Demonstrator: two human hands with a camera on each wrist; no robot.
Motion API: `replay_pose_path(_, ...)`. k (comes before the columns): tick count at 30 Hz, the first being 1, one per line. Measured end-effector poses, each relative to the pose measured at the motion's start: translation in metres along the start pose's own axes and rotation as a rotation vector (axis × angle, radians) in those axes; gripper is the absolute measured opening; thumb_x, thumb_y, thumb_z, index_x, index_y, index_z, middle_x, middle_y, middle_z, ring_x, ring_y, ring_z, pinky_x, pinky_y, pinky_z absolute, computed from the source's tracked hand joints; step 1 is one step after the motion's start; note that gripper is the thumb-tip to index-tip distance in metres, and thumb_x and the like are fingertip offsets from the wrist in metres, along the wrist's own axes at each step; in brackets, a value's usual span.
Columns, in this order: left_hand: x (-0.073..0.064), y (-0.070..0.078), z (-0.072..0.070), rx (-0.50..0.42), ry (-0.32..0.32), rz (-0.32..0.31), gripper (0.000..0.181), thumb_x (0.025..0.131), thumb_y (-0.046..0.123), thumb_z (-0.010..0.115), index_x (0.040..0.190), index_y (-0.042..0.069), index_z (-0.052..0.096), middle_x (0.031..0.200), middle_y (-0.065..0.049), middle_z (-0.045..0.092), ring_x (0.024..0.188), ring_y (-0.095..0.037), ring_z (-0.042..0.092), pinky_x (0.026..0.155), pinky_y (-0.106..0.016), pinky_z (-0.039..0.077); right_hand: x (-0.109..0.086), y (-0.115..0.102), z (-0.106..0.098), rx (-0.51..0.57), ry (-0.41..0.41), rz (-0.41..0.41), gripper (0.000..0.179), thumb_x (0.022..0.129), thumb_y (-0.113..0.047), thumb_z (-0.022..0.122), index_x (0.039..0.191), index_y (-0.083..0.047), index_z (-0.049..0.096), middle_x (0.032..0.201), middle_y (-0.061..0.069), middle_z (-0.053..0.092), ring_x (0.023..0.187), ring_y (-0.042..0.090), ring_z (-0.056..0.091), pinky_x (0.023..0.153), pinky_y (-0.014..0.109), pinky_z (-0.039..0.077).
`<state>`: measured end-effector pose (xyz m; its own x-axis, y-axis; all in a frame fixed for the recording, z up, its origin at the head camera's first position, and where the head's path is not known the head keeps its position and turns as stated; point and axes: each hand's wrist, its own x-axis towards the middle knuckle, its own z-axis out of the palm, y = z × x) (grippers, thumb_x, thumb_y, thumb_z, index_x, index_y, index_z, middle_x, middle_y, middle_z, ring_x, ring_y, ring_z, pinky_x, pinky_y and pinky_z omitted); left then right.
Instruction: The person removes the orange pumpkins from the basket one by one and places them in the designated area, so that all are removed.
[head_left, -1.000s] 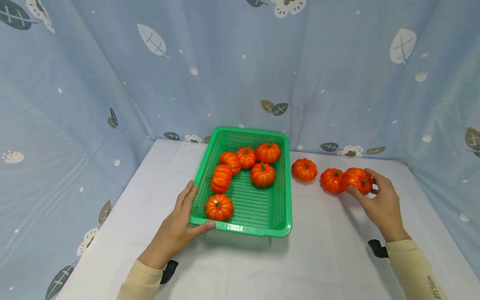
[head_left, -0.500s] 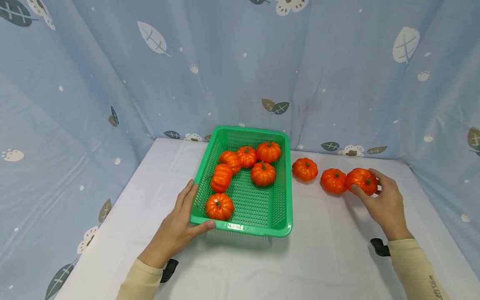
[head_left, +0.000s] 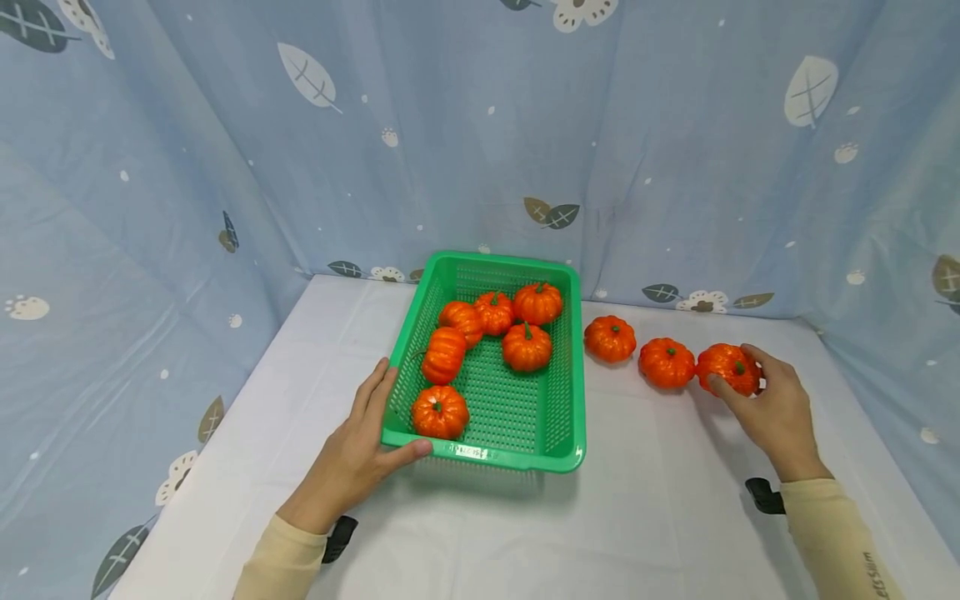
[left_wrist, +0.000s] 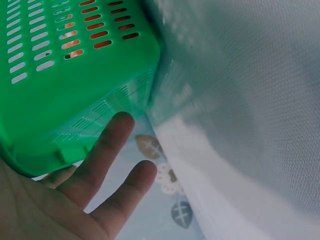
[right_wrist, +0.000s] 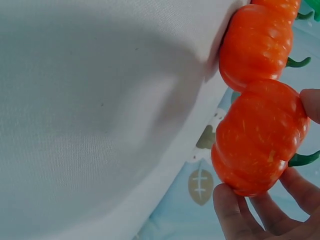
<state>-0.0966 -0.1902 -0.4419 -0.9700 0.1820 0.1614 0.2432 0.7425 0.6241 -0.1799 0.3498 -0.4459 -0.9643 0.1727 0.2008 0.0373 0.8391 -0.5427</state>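
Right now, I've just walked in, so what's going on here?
A person's right hand grips an orange pumpkin to the right of a green basket. Two other pumpkins sit between them on the white table. The left hand rests on the basket's near left corner, and six more pumpkins lie inside it. Whether the gripped pumpkin is off the table, I can't tell.

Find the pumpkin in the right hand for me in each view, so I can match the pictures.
Head: held pumpkin right of centre, rightmost of all.
Left wrist: not in it.
Right wrist: right of centre, below another pumpkin.
Shared landmark: blue leaf-patterned cloth.
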Motion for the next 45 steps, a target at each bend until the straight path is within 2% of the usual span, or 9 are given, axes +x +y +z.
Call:
replay_pose_path(5, 0.0, 0.0, 0.0, -0.008, -0.002, -0.003, 0.108, 0.087, 0.064, 0.07, 0.165, 0.021, 0.01, 0.17, 0.0, 0.005, 0.142, -0.038, 0.038, 0.1, -0.061, 0.044, 0.001, 0.002, 0.0, -0.011, -0.026, 0.026, 0.081, 0.096, -0.044, 0.069, 0.153, 0.004, 0.037, 0.141, 0.039, 0.039, 0.12, 0.055, 0.041, 0.091, 0.071, 0.042)
replay_pose_path(9, 0.0, 0.0, 0.001, -0.009, -0.005, 0.001, 0.108, 0.087, 0.064, 0.07, 0.165, 0.02, 0.01, 0.17, -0.001, 0.005, 0.142, -0.039, 0.037, 0.1, -0.061, 0.044, 0.002, 0.003, -0.001, -0.02, -0.053, 0.048, 0.083, 0.096, -0.045, 0.068, 0.153, 0.005, 0.035, 0.141, 0.04, 0.038, 0.123, 0.057, 0.038, 0.093, 0.074, 0.039)
replay_pose_path(14, 0.0, 0.0, 0.0, -0.01, -0.001, 0.003, 0.108, 0.086, 0.064, 0.07, 0.165, 0.021, 0.01, 0.17, 0.001, 0.004, 0.142, -0.038, 0.038, 0.1, -0.061, 0.045, 0.003, 0.002, -0.001, -0.025, -0.074, 0.05, 0.083, 0.096, -0.045, 0.067, 0.153, 0.005, 0.035, 0.142, 0.041, 0.037, 0.123, 0.058, 0.038, 0.094, 0.074, 0.039)
replay_pose_path(22, 0.0, -0.001, 0.001, -0.003, 0.003, 0.007, 0.108, 0.086, 0.064, 0.071, 0.165, 0.021, 0.01, 0.17, -0.001, 0.005, 0.142, -0.038, 0.039, 0.099, -0.061, 0.045, 0.008, 0.001, -0.001, -0.041, -0.122, 0.062, 0.084, 0.097, -0.048, 0.065, 0.153, 0.006, 0.033, 0.143, 0.042, 0.034, 0.124, 0.061, 0.036, 0.095, 0.074, 0.037)
replay_pose_path(36, 0.0, -0.001, 0.001, -0.009, 0.002, -0.002, 0.108, 0.086, 0.064, 0.071, 0.165, 0.022, 0.009, 0.169, 0.006, 0.002, 0.142, -0.037, 0.039, 0.1, -0.06, 0.045, 0.011, 0.005, 0.003, -0.05, -0.15, 0.032, 0.083, 0.098, -0.047, 0.064, 0.151, 0.009, 0.034, 0.141, 0.044, 0.035, 0.122, 0.062, 0.037, 0.095, 0.074, 0.038)
replay_pose_path(45, 0.0, 0.0, 0.001, -0.007, 0.0, -0.004, 0.108, 0.086, 0.064, 0.071, 0.165, 0.022, 0.009, 0.17, 0.001, 0.004, 0.141, -0.038, 0.04, 0.1, -0.06, 0.046, 0.015, 0.007, 0.006, -0.065, -0.172, 0.047, 0.082, 0.098, -0.047, 0.063, 0.151, 0.009, 0.034, 0.14, 0.044, 0.035, 0.122, 0.061, 0.037, 0.095, 0.073, 0.039)
